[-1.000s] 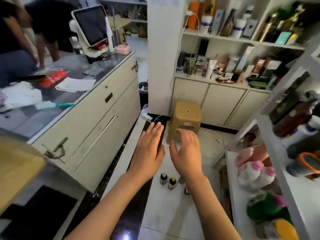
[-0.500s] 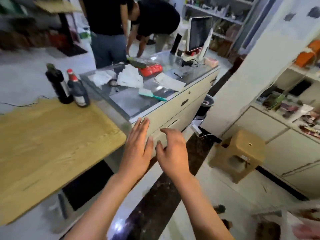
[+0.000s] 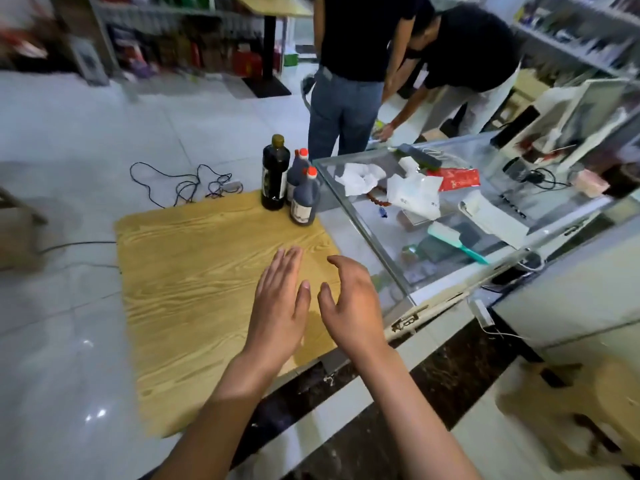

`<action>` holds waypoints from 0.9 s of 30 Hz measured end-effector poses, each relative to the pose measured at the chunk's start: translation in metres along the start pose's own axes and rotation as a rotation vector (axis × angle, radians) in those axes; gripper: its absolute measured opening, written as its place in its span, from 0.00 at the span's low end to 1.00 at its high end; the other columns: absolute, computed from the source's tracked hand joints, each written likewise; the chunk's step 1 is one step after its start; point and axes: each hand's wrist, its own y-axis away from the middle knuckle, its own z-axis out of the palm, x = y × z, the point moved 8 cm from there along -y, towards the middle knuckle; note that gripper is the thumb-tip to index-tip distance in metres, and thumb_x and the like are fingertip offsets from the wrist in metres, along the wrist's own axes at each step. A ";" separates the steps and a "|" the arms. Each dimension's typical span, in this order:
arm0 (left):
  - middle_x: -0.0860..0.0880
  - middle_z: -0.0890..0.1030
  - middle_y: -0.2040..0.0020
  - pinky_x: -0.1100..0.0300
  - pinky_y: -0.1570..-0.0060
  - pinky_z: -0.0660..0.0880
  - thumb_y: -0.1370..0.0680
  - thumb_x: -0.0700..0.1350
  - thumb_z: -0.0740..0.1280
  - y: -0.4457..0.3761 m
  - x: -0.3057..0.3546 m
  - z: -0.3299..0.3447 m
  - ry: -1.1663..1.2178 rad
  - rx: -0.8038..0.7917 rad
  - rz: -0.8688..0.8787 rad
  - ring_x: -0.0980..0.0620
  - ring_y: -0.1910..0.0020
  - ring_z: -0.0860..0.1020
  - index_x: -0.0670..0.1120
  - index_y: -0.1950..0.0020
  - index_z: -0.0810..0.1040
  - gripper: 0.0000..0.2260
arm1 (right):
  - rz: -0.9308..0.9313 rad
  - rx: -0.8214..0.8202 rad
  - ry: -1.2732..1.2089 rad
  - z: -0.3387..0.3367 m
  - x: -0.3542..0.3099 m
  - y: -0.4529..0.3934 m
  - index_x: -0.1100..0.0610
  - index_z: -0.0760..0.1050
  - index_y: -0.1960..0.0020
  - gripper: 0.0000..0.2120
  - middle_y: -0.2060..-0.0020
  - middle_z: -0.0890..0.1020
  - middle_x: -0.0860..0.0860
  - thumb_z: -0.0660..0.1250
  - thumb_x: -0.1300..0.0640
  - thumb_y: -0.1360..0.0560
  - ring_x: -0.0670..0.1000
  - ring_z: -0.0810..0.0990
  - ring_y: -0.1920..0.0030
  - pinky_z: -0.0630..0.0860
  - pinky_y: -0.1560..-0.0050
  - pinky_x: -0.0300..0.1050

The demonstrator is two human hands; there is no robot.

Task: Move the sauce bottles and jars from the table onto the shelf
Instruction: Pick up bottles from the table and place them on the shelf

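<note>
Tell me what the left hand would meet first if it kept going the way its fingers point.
Probably the shorter red-capped bottle. The left hand points up the bare wooden table toward the bottles at the far corner; depth is unclear.

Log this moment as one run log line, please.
left hand open, empty | right hand open, empty | three bottles upright at wooden table far corner | none grasped yet

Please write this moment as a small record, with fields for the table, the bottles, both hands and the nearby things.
table: wooden table, beside a glass counter
bottles: three dark sauce bottles upright at the table's far right corner; one tall with a dark cap, two shorter with red caps
left hand: left hand over the table, fingers straight, holding nothing
right hand: right hand loosely curled, holding nothing
floor: black cable behind the table
</note>
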 end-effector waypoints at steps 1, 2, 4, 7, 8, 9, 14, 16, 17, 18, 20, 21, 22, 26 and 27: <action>0.53 0.59 0.22 0.53 0.24 0.52 0.17 0.44 0.57 -0.007 -0.007 -0.004 -0.002 0.002 -0.013 0.65 0.24 0.46 0.47 0.21 0.57 0.23 | -0.004 -0.016 0.007 0.006 -0.004 -0.009 0.57 0.73 0.32 0.20 0.38 0.79 0.52 0.66 0.59 0.24 0.51 0.73 0.35 0.69 0.34 0.45; 0.55 0.58 0.23 0.54 0.24 0.51 0.16 0.45 0.57 -0.015 -0.014 -0.008 -0.003 0.004 -0.026 0.66 0.25 0.45 0.47 0.21 0.57 0.23 | -0.007 -0.027 0.015 0.012 -0.006 -0.018 0.56 0.73 0.32 0.20 0.37 0.79 0.52 0.66 0.59 0.24 0.51 0.73 0.34 0.69 0.34 0.45; 0.56 0.57 0.23 0.54 0.24 0.51 0.16 0.45 0.56 -0.029 -0.023 -0.011 -0.006 0.008 -0.050 0.66 0.25 0.45 0.47 0.21 0.56 0.23 | -0.015 -0.036 0.022 0.021 -0.007 -0.035 0.57 0.73 0.32 0.20 0.37 0.79 0.52 0.66 0.59 0.24 0.52 0.73 0.34 0.69 0.34 0.46; 0.53 0.58 0.22 0.53 0.24 0.51 0.16 0.45 0.56 -0.053 -0.033 -0.012 -0.019 0.013 -0.063 0.63 0.24 0.47 0.47 0.21 0.56 0.23 | -0.009 -0.031 -0.003 0.032 -0.002 -0.064 0.58 0.74 0.33 0.20 0.38 0.79 0.53 0.67 0.60 0.25 0.52 0.73 0.34 0.69 0.34 0.45; 0.53 0.58 0.22 0.53 0.24 0.51 0.16 0.45 0.56 -0.062 -0.035 -0.012 -0.021 0.009 -0.060 0.62 0.24 0.47 0.47 0.21 0.57 0.23 | -0.005 -0.024 -0.011 0.035 0.000 -0.074 0.58 0.74 0.33 0.20 0.38 0.79 0.53 0.67 0.60 0.25 0.52 0.73 0.35 0.68 0.34 0.45; 0.52 0.58 0.22 0.53 0.24 0.51 0.16 0.45 0.56 -0.069 -0.037 -0.011 -0.025 0.005 -0.056 0.61 0.24 0.48 0.46 0.21 0.57 0.23 | -0.005 -0.020 -0.020 0.038 0.002 -0.083 0.58 0.74 0.33 0.20 0.38 0.79 0.53 0.67 0.60 0.25 0.52 0.73 0.35 0.68 0.34 0.45; 0.52 0.58 0.21 0.56 0.24 0.51 0.17 0.46 0.57 -0.129 -0.053 0.000 -0.064 0.001 -0.089 0.59 0.24 0.50 0.46 0.21 0.56 0.24 | -0.037 -0.009 -0.091 0.056 0.022 -0.144 0.60 0.74 0.34 0.19 0.40 0.79 0.55 0.67 0.60 0.25 0.54 0.74 0.37 0.68 0.36 0.44; 0.50 0.59 0.22 0.62 0.27 0.51 0.17 0.46 0.59 -0.161 -0.069 0.009 -0.055 -0.006 -0.147 0.56 0.23 0.54 0.46 0.21 0.56 0.25 | -0.027 -0.043 -0.133 0.067 0.035 -0.174 0.61 0.73 0.33 0.20 0.40 0.79 0.56 0.67 0.61 0.24 0.55 0.74 0.37 0.68 0.35 0.45; 0.50 0.60 0.22 0.64 0.29 0.52 0.18 0.47 0.60 -0.178 -0.080 0.014 -0.035 -0.006 -0.206 0.54 0.23 0.56 0.47 0.21 0.57 0.26 | -0.011 -0.065 -0.156 0.074 0.043 -0.189 0.62 0.73 0.33 0.20 0.39 0.79 0.57 0.67 0.62 0.25 0.56 0.74 0.36 0.68 0.35 0.47; 0.50 0.60 0.22 0.64 0.30 0.53 0.18 0.47 0.61 -0.193 -0.092 0.018 -0.014 -0.004 -0.266 0.53 0.24 0.58 0.48 0.21 0.57 0.26 | 0.009 -0.077 -0.182 0.080 0.052 -0.201 0.63 0.73 0.33 0.20 0.39 0.79 0.58 0.68 0.62 0.25 0.57 0.74 0.36 0.68 0.35 0.48; 0.52 0.63 0.24 0.62 0.33 0.58 0.19 0.47 0.63 -0.225 -0.117 0.030 0.048 -0.011 -0.367 0.53 0.26 0.61 0.50 0.22 0.59 0.26 | 0.041 -0.062 -0.219 0.094 0.070 -0.228 0.65 0.74 0.34 0.21 0.40 0.80 0.60 0.69 0.65 0.26 0.60 0.76 0.37 0.71 0.36 0.50; 0.52 0.65 0.25 0.60 0.34 0.62 0.19 0.46 0.64 -0.242 -0.131 0.036 0.094 -0.008 -0.432 0.53 0.28 0.64 0.50 0.24 0.61 0.25 | 0.063 -0.062 -0.226 0.104 0.081 -0.244 0.66 0.74 0.34 0.22 0.40 0.80 0.61 0.70 0.65 0.27 0.61 0.76 0.38 0.72 0.36 0.52; 0.51 0.67 0.27 0.58 0.37 0.67 0.20 0.45 0.65 -0.257 -0.148 0.042 0.147 0.007 -0.527 0.51 0.29 0.67 0.50 0.25 0.64 0.24 | 0.103 -0.075 -0.239 0.116 0.092 -0.259 0.65 0.73 0.33 0.22 0.40 0.80 0.61 0.70 0.65 0.27 0.61 0.77 0.38 0.73 0.36 0.53; 0.46 0.66 0.26 0.52 0.41 0.72 0.25 0.43 0.71 -0.312 -0.204 0.059 0.177 0.031 -0.763 0.46 0.33 0.71 0.45 0.24 0.61 0.32 | 0.428 -0.117 -0.360 0.160 0.135 -0.302 0.58 0.61 0.23 0.32 0.30 0.72 0.58 0.68 0.57 0.23 0.58 0.72 0.31 0.72 0.33 0.54; 0.45 0.65 0.25 0.50 0.35 0.70 0.27 0.42 0.73 -0.332 -0.211 0.060 0.163 0.051 -0.748 0.45 0.29 0.67 0.45 0.23 0.59 0.36 | 0.478 -0.125 -0.362 0.170 0.143 -0.307 0.58 0.56 0.21 0.34 0.26 0.68 0.59 0.68 0.56 0.23 0.59 0.68 0.28 0.70 0.30 0.53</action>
